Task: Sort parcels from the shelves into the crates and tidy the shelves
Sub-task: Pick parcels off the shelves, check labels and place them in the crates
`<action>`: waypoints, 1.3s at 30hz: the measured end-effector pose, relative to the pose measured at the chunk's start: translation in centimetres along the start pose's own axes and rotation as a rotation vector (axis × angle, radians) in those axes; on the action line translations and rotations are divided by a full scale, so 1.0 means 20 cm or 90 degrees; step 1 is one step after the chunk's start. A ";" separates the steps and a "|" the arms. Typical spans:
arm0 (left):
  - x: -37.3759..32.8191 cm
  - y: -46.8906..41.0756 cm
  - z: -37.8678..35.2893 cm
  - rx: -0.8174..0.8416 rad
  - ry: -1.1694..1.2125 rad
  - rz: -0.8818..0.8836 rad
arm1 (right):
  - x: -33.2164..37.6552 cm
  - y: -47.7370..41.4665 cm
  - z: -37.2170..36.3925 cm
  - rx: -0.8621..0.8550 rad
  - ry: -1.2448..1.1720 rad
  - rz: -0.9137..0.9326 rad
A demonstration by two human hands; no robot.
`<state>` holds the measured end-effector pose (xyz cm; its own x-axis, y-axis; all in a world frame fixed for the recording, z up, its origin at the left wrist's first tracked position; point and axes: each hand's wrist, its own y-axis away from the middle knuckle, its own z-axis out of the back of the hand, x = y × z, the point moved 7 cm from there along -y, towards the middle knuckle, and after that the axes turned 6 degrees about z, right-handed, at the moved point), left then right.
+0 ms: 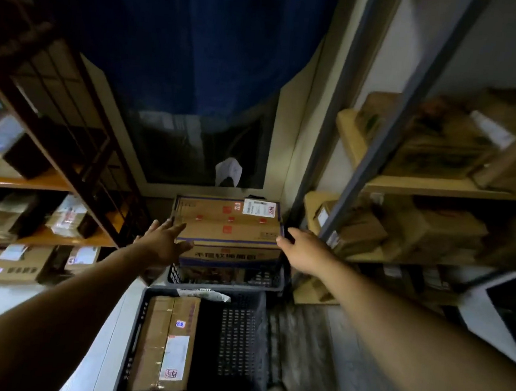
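Dim storeroom, parcel-laden shelves point(440, 187) on both sides. Large cardboard box point(228, 224) sits atop the far crate point(226, 279). Left hand point(164, 243), fingers spread, touches its left edge; right hand point(300, 246) at its right corner, grip unclear. Near crate point(236, 344) holds a taped parcel point(166, 344).

Parcel storeroom: box-laden shelves point(424, 186), crates point(236, 344).
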<state>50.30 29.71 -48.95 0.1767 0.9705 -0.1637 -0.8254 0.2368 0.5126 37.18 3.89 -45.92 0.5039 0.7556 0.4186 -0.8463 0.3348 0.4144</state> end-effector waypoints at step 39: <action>-2.13 2.13 0.86 -0.333 -0.001 -0.423 | -1.12 2.09 1.85 -0.408 -0.042 0.022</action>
<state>16.81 -0.72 -5.63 0.7137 0.6371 -0.2911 -0.6914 0.7076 -0.1462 -3.07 -19.86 -8.03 0.4664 0.7428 0.4803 -0.7875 0.5959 -0.1570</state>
